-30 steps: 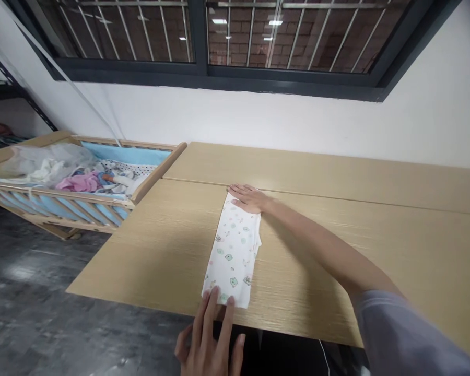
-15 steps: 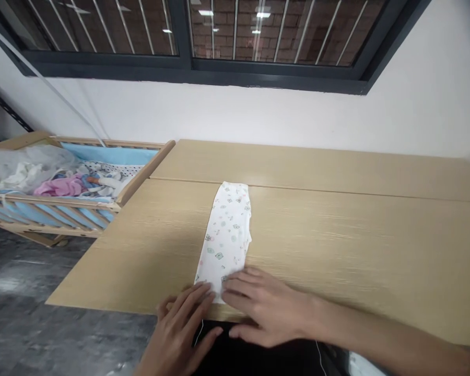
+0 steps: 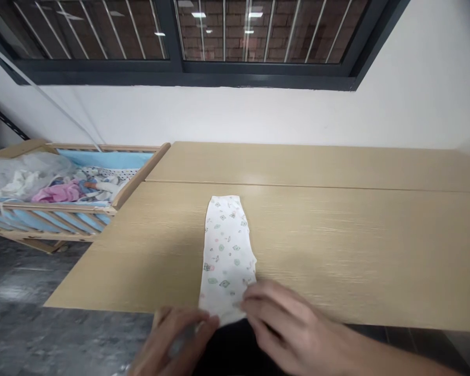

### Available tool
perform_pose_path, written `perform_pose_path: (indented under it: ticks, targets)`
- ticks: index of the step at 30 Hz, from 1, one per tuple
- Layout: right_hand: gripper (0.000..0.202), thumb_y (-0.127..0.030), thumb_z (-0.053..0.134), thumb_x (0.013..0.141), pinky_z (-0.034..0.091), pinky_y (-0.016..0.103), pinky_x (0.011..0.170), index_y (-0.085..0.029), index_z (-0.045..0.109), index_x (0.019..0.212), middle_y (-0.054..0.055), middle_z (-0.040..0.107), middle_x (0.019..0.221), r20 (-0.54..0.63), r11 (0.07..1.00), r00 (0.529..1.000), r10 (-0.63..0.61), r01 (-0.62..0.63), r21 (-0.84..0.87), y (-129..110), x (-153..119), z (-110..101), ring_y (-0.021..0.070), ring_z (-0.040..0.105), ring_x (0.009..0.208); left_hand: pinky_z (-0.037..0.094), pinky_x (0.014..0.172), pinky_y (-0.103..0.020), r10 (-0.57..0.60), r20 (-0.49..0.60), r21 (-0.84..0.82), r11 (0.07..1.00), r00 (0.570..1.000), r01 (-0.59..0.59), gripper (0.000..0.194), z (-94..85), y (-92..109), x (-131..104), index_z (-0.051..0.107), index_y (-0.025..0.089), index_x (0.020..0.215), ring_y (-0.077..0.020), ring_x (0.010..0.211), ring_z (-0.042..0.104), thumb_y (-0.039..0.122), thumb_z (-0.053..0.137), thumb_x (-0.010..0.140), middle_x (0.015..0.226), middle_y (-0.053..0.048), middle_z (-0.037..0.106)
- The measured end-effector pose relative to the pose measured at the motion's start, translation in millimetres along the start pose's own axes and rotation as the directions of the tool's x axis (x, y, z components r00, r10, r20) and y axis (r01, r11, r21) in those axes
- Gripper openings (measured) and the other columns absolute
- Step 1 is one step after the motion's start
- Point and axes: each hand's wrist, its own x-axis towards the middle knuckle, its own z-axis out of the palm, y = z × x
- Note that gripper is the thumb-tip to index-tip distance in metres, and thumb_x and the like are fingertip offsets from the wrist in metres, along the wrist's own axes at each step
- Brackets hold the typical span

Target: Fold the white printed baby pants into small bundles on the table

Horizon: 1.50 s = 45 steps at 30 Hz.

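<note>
White baby pants (image 3: 225, 256) with a small green and grey print lie folded lengthwise into a narrow strip on the wooden table. Their far end rests flat, while the near end comes to the table's front edge. At the near left corner, my left hand (image 3: 176, 337) is closed, thumb and fingers pinching the fabric. My right hand (image 3: 290, 324) is closed on the near right edge of the same pants, slightly blurred, its fingertips partly hidden behind the hand.
The pale wooden table (image 3: 356, 240) stretches far to the right, with a seam across it. At the left stands a wooden crib (image 3: 141, 175) with blue lining, holding a pink cloth (image 3: 58, 192), other clothes and a clear plastic bag (image 3: 43, 166). A barred window is above.
The pants have slid toward me and turned a little, their far end now nearer than the table seam. Both hands went from lying flat on the fabric to pinching its near end.
</note>
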Motion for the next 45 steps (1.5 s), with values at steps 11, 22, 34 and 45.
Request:
perform_pose_path:
  ticks: [11, 22, 34, 45]
  targets:
    - [0.014, -0.021, 0.063, 0.090, 0.049, 0.029, 0.071, -0.017, 0.072, 0.099, 0.005, 0.072, 0.094, -0.101, 0.917, 0.912, 0.398, -0.392, 0.079, 160, 130, -17, 0.0156, 0.063, 0.076, 0.051, 0.086, -0.031, -0.368, 0.131, -0.048, 0.925, 0.921, 0.376, 0.025, 30.1, -114, 194, 0.075, 0.021, 0.099, -0.0213, 0.095, 0.070, 0.029, 0.051, 0.098, 0.103, -0.005, 0.078]
    - [0.030, -0.022, 0.054, 0.095, 0.046, 0.039, 0.099, -0.010, 0.064, 0.121, 0.017, 0.065, 0.121, -0.067, 0.874, 0.880, 0.471, -0.475, -0.098, 205, 137, 9, 0.0260, 0.060, 0.114, 0.044, 0.098, -0.045, -0.497, 0.216, 0.173, 0.867, 0.840, 0.468, 0.032, 76.2, -111, 201, 0.063, 0.007, 0.120, -0.0332, 0.115, 0.060, 0.025, 0.052, 0.096, 0.124, -0.023, 0.066]
    - [0.058, -0.041, 0.025, 0.109, 0.020, 0.043, 0.125, -0.011, 0.027, 0.159, 0.014, 0.021, 0.167, 0.558, 0.987, 0.825, -0.090, 0.147, -0.057, 144, 111, 61, 0.0221, 0.015, 0.156, 0.050, 0.095, -0.051, -0.416, 0.077, 0.412, 0.841, 0.906, 0.351, 0.045, 110.3, 4, 82, 0.065, 0.007, 0.120, -0.0393, 0.126, 0.059, 0.043, 0.048, 0.099, 0.128, -0.025, 0.067]
    - [0.061, -0.047, 0.023, 0.107, 0.009, 0.048, 0.127, -0.019, 0.022, 0.161, 0.007, 0.014, 0.168, 0.450, 0.954, 0.884, 0.129, 0.013, -0.299, 234, 149, 53, 0.0230, 0.010, 0.156, 0.049, 0.098, -0.050, -0.437, 0.069, 0.373, 0.845, 0.897, 0.383, 0.047, 105.3, -1, 81, 0.060, 0.008, 0.134, -0.0361, 0.130, 0.058, 0.038, 0.044, 0.101, 0.143, -0.023, 0.058]
